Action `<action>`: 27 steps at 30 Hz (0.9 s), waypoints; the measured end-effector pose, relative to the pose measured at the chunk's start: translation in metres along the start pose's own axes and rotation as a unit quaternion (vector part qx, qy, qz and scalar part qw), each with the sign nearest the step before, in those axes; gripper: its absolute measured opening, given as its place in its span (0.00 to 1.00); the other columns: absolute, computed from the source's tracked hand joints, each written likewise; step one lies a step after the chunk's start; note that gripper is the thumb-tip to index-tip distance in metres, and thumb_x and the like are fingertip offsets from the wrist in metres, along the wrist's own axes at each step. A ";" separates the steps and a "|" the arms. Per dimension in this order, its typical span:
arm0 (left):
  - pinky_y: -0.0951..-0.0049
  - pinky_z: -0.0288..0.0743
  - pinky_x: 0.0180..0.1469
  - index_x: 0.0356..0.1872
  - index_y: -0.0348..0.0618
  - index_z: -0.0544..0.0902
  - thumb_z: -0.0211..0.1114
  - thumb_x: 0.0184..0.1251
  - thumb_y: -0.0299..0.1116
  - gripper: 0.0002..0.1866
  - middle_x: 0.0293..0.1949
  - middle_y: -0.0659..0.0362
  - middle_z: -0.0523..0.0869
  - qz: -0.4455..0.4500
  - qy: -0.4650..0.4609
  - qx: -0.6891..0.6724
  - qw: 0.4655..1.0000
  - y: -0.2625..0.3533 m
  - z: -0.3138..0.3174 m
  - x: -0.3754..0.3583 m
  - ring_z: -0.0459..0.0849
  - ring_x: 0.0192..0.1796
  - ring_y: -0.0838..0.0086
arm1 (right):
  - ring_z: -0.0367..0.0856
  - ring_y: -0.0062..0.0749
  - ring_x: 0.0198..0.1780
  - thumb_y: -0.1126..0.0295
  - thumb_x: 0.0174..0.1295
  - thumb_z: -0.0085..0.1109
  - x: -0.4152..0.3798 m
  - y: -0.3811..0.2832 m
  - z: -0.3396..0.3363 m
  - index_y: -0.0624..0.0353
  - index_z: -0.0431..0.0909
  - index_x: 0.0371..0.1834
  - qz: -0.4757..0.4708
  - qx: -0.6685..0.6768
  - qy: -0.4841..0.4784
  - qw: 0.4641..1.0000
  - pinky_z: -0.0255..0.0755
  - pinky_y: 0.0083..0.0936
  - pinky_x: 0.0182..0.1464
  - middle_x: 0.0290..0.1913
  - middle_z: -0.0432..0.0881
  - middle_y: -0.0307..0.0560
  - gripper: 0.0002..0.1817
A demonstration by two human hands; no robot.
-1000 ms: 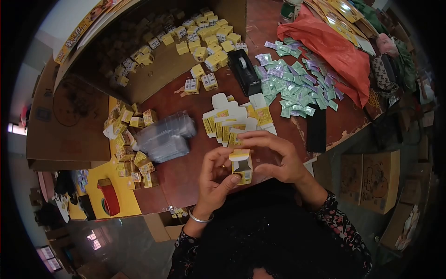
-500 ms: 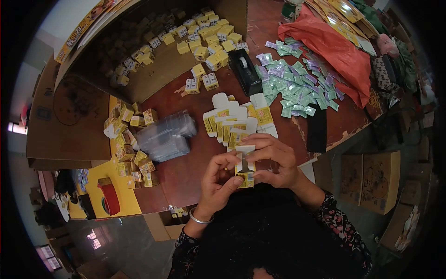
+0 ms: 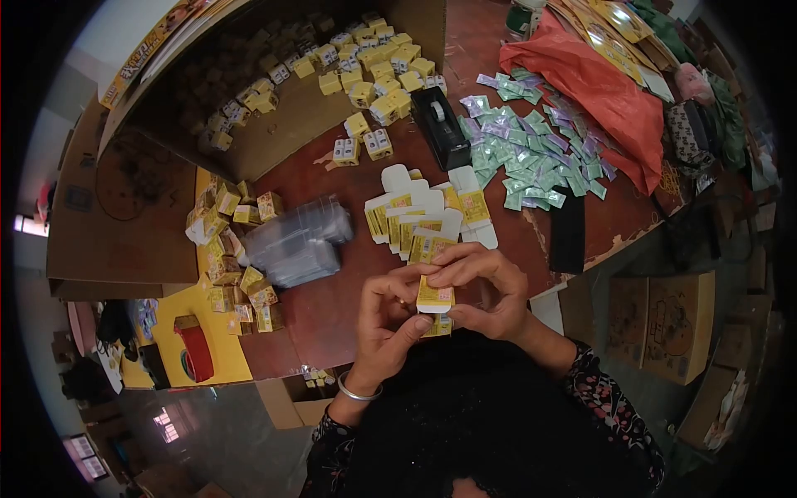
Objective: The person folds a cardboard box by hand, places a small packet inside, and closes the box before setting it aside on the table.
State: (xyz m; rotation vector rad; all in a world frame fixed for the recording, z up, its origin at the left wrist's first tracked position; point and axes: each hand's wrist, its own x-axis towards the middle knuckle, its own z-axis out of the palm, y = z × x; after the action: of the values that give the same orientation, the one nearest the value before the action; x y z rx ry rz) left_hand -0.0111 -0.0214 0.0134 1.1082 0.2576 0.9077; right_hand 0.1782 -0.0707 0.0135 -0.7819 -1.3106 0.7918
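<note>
Between both hands is a small yellow-and-white carton (image 3: 435, 297), its yellow top flap folded over with a white edge toward me. My left hand (image 3: 387, 319) pinches the carton from the left, thumb near its lower front. From the right, my right hand (image 3: 491, 290) holds it, with fingers on the top and the thumb low on the side. Just beyond the fingers lie overlapping flat yellow-and-white cartons (image 3: 413, 217). What is inside the held carton is hidden.
A black tape dispenser (image 3: 441, 129) stands before green and purple sachets (image 3: 531, 149) and a red plastic bag (image 3: 581, 91). Clear plastic packs (image 3: 300, 241) lie left, beside folded small boxes (image 3: 241, 249). A large cardboard box (image 3: 286, 141) holds many yellow-and-white boxes (image 3: 378, 66).
The carton's upright flap has been folded down, so its opening is covered and the yellow printed top shows. Both hands stay in nearly the same place.
</note>
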 end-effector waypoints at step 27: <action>0.68 0.71 0.69 0.61 0.38 0.73 0.64 0.73 0.18 0.19 0.72 0.45 0.69 -0.031 -0.005 0.106 0.994 0.008 0.002 0.003 0.74 0.70 0.68 | 0.84 0.45 0.61 0.82 0.58 0.73 0.007 -0.017 -0.002 0.66 0.86 0.40 0.136 -0.042 0.023 0.989 0.74 0.43 0.69 0.48 0.90 0.52 0.08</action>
State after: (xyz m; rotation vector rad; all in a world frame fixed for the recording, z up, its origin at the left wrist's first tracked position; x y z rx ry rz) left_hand -0.0118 -0.0199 0.0216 1.2929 0.3858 0.8328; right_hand 0.1820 -0.0739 0.0316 -1.0574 -1.2166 0.9327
